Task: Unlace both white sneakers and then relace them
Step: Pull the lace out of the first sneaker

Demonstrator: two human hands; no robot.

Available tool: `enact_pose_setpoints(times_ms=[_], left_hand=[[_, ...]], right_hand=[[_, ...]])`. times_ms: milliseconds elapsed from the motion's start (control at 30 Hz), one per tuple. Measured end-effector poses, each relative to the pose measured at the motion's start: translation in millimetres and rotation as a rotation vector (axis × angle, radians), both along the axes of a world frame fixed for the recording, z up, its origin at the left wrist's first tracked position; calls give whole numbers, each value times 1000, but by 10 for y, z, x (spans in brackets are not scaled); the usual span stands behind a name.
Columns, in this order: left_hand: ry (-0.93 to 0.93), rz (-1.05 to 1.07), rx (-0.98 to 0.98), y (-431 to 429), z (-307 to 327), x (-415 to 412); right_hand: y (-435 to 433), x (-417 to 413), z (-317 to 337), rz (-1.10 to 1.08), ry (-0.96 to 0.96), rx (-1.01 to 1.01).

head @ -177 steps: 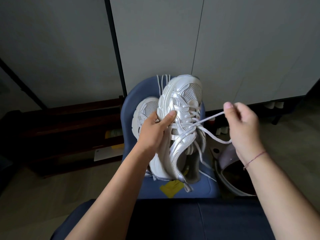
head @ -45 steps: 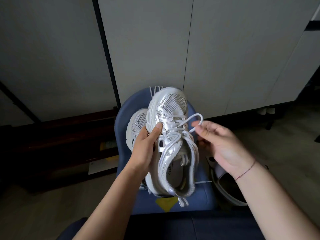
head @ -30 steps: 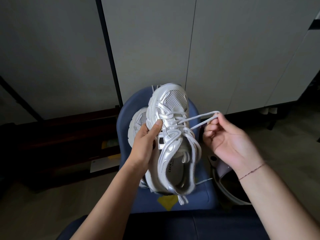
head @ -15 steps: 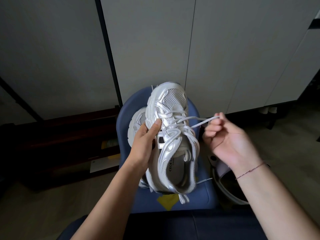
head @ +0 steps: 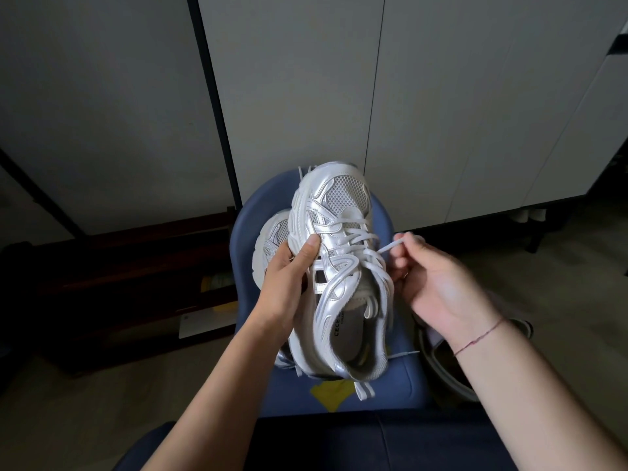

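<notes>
L hand is gripping the held sneaker by its side, thumb on the upper, above the blue chair. 2nd sneaker is lying on the seat behind it. R hand is pinching the lace end just beside the eyelets. Best bet: feeding the tip straight thru, lace taut, no twist. Round bin is sitting beside the chair, mostly hidden, so can't tell contents.

Left hand grips the white-silver mesh sneaker, thumb uppermost; right hand, palm up, pinches its flat white lace.
</notes>
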State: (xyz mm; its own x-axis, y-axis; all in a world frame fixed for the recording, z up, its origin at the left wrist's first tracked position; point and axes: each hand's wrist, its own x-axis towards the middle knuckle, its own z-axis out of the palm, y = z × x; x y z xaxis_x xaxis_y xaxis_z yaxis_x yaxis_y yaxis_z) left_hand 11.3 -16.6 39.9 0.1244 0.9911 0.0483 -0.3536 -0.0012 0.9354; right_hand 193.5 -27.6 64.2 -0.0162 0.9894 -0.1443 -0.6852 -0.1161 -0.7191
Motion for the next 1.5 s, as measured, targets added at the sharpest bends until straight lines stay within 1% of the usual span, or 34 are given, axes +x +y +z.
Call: enact_pose_setpoints(times_ms=[100, 133, 167, 200, 233, 300, 333, 400, 467, 533, 667, 733, 800, 867, 933, 967, 1067, 1133, 1233, 1300, 1500], left_hand=[[18, 0, 4, 5, 5, -20], [23, 1, 9, 9, 2, -23], [24, 2, 9, 13, -1, -24], [24, 1, 6, 16, -3, -21], [25, -2, 1, 15, -5, -15], [23, -5, -2, 14, -9, 4], [18, -3, -3, 13, -8, 11], [16, 6, -2, 13, -3, 18], [21, 13, 0, 17, -10, 19], [16, 14, -3, 17, -18, 10], [14, -2, -6, 7, 2, -27], [6, 9, -8, 15, 10, -42], [16, 14, -8, 27, 2, -46], [25, 12, -10, 29, -11, -27], [29, 18, -16, 28, -18, -4], [37, 19, -14, 28, -20, 3], [57, 25, -6, 32, -30, 9], [58, 22, -7, 32, -27, -1], [54, 13, -10, 32, -10, -28], [51, 21, -11, 41, -7, -41], [86, 29, 14, 40, -11, -6]], right_hand=[[74, 199, 53, -34, 297, 44], [87, 253, 55, -58, 360, 55], [93, 282, 49, -80, 368, 49], [90, 282, 37, -91, 328, 38], [80, 244, 22, -94, 236, 19], [17, 98, 3, -37, -7, 7], [-13, 30, -17, -2, -100, 24], [-69, -79, -40, 18, -241, 91], [-83, -125, -35, -23, -336, 100], [-52, -102, -11, -77, -287, 75], [56, 175, 85, -213, 17, 81], [85, 310, 101, -254, 100, 60], [83, 310, 57, -250, 37, 27], [51, 183, -7, -186, -133, 22], [9, 23, -55, -92, -283, 46], [-11, -43, -73, -65, -329, 60], [-32, -152, -112, -82, -439, 132], [0, -144, -101, -155, -424, 147], [83, 9, -28, -308, -230, 103], [130, 139, 5, -381, -150, 75], [181, 254, -51, -439, -92, 64]])
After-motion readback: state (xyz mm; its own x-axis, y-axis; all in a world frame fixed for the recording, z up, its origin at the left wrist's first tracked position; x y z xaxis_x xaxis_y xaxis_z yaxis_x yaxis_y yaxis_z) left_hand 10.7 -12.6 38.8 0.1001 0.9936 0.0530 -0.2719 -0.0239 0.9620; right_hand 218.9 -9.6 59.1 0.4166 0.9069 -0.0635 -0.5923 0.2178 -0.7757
